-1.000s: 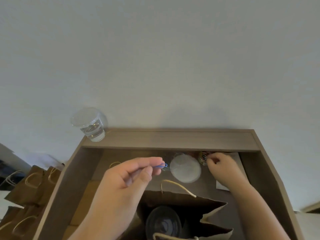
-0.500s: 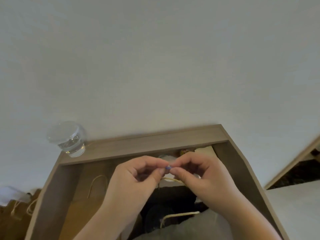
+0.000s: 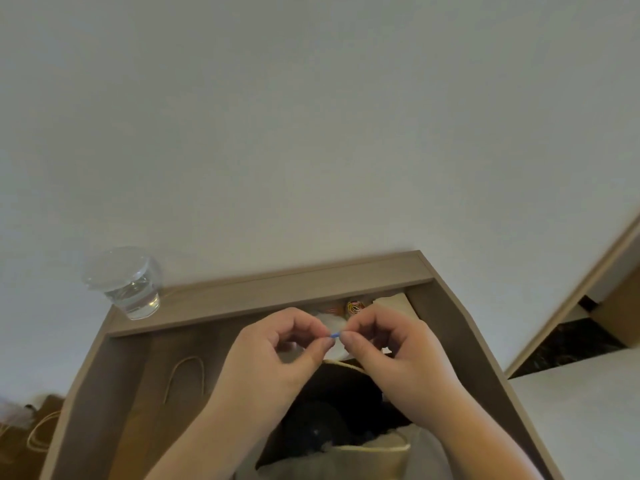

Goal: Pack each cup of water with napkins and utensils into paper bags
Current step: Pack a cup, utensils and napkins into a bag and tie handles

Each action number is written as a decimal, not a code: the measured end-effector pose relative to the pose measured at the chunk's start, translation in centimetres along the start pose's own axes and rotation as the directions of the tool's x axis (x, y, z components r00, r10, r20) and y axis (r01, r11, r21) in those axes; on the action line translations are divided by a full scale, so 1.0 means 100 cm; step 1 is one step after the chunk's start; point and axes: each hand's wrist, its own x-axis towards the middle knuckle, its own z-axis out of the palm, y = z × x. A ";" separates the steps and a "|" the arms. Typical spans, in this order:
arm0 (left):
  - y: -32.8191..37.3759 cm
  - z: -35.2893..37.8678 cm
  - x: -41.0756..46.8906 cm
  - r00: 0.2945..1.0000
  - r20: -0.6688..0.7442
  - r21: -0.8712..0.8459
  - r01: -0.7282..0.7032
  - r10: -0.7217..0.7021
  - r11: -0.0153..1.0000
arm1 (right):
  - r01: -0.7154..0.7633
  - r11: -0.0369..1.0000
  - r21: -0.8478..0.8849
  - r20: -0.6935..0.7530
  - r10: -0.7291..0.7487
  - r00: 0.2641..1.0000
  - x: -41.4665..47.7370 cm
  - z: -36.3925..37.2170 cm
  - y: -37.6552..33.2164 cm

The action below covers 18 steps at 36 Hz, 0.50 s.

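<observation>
My left hand (image 3: 277, 355) and my right hand (image 3: 394, 355) meet over the wooden tray (image 3: 263, 292), both pinching a small blue rubber band (image 3: 334, 336) between thumb and fingertips. Below them stands an open brown paper bag (image 3: 346, 403); a lidded cup (image 3: 311, 431) shows dimly in its dark inside. A lidded clear cup of water (image 3: 128, 285) stands on the tray's far left corner. Another white cup lid (image 3: 329, 322) is partly hidden behind my fingers.
A flat paper bag with a cord handle (image 3: 183, 379) lies in the tray's left half. A small pack of coloured rubber bands (image 3: 355, 306) and white napkins (image 3: 391, 301) sit at the tray's back right. More brown bags (image 3: 38, 431) lie at the lower left.
My right hand left the back right of the tray and joined my left hand on the blue band. The view swung right and tilted up, so the bag sits lower in the frame.
</observation>
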 end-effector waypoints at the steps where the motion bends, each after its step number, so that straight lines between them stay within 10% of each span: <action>1: 0.001 0.000 -0.001 0.998 -0.033 0.057 -0.048 0.050 0.997 | -0.008 1.000 0.001 -0.003 0.008 1.000 0.000 0.001 0.000; 10: -0.003 0.003 -0.005 0.914 -0.149 0.223 -0.340 0.376 0.914 | -0.122 0.984 0.132 0.031 0.119 0.992 0.006 0.001 -0.009; 18: -0.003 0.003 -0.008 0.932 -0.105 0.180 -0.325 0.347 0.928 | -0.167 0.969 0.181 0.057 0.160 0.986 0.008 -0.005 -0.012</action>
